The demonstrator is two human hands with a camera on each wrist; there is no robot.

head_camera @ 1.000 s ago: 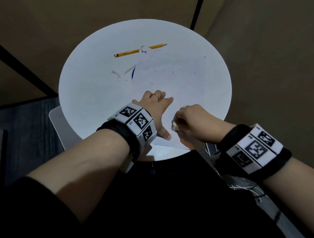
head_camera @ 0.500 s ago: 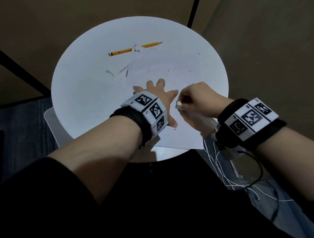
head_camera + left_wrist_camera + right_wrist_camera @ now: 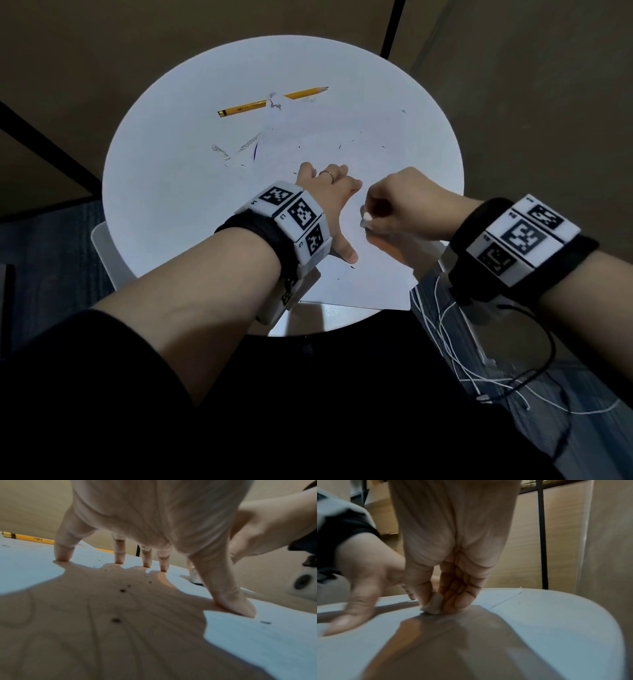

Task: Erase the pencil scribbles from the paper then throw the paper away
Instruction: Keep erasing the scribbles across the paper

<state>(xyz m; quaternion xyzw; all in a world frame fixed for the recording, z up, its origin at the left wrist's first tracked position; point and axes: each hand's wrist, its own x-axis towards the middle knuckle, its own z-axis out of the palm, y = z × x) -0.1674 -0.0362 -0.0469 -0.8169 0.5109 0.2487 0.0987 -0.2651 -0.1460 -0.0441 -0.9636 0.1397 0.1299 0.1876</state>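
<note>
A white sheet of paper [image 3: 370, 164] lies on the round white table [image 3: 164, 192], its near edge close to the table's front rim. My left hand [image 3: 329, 198] presses flat on the paper with spread, straight fingers [image 3: 118, 555] and thumb. Just to its right, my right hand [image 3: 394, 209] pinches a small white eraser [image 3: 366, 219] between thumb and curled fingers, and the eraser [image 3: 433, 605] touches the paper [image 3: 539, 615]. Faint pencil lines and dark eraser crumbs [image 3: 122, 590] show on the paper under my left palm.
A yellow pencil [image 3: 270, 102] lies at the far side of the table, partly under the paper's crumpled far corner [image 3: 274, 102]. Grey marks [image 3: 219, 150] sit on the table left of the paper. White cables [image 3: 445, 342] hang at the right, below the table.
My right hand with the eraser has moved away from me along the paper, from near the front edge to level with my left hand. The left hand stays pressed on the sheet.
</note>
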